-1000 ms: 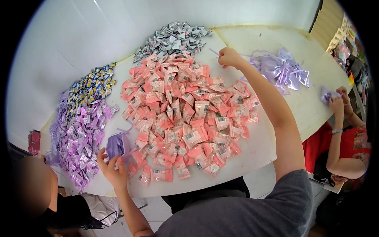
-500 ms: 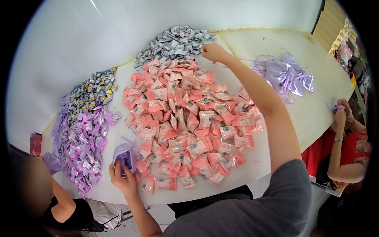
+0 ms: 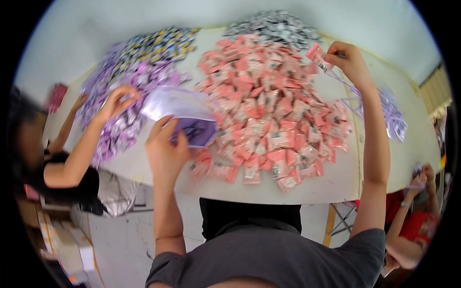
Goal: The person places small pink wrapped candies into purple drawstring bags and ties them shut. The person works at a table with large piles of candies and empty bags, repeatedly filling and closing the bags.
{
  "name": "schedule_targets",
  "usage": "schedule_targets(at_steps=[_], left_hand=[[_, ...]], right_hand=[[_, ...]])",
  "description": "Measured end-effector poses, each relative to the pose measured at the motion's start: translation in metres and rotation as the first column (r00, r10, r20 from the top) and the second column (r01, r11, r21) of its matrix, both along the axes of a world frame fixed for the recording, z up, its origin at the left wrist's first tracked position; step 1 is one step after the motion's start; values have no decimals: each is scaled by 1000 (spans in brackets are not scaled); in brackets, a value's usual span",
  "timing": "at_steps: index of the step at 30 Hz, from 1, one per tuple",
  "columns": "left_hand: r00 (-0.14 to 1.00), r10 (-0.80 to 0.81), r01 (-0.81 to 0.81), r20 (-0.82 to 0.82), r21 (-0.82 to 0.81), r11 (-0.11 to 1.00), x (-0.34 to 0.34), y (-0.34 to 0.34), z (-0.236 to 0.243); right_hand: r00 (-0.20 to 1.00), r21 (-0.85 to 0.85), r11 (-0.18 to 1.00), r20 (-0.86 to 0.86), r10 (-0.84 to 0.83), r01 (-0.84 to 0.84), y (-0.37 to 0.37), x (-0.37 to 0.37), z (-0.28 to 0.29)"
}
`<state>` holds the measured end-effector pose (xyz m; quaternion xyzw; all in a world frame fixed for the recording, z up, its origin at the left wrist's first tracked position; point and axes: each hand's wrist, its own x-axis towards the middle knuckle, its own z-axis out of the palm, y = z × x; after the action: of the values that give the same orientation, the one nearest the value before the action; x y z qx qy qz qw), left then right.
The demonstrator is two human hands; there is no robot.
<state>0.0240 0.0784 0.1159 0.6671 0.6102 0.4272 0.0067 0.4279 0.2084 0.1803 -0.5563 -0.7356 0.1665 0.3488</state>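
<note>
My left hand (image 3: 167,149) grips a lilac satin pouch (image 3: 180,103) by its rim. The pouch lies tilted with its mouth spread toward me, and small dark packets show inside. In my right hand (image 3: 349,61), raised over the far right of the table, a pink sachet (image 3: 317,56) is pinched between thumb and fingers. Below and between my hands spreads a large heap of pink sachets (image 3: 269,101). Behind it sits a pile of small silver-grey packets (image 3: 273,28).
At the left lie blue-and-yellow packets (image 3: 163,45) and shiny purple packets (image 3: 156,74); a co-worker's hand (image 3: 120,100) reaches over them. Lilac pouches (image 3: 391,117) lie at the right. Another person's hands (image 3: 423,177) hold something small at the table's right edge.
My right hand has moved right from beside the silver packets and now shows a pink sachet. My left hand and the pouch have moved up and right in the picture. The view has shifted.
</note>
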Motion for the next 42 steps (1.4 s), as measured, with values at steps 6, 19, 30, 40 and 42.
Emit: schedule_targets(at_steps=[6, 19, 30, 40, 42], left_hand=[[998, -38, 36, -43, -61, 998, -2, -17, 1], [988, -92, 97, 121, -35, 995, -18, -30, -11], [969, 158, -178, -190, -96, 979, -50, -5, -10], [993, -10, 14, -118, 27, 1000, -65, 25, 36], [969, -202, 208, 144, -25, 978, -79, 35, 46]], right_hand=[[820, 28, 825, 125, 558, -565, -100, -194, 2], [828, -657, 522, -520, 210, -544, -61, -297, -41], [858, -26, 903, 302, 416, -428, -54, -259, -24], [917, 116, 916, -67, 393, -384, -36, -260, -40], [904, 210, 882, 29, 427, -423, -43, -250, -14]])
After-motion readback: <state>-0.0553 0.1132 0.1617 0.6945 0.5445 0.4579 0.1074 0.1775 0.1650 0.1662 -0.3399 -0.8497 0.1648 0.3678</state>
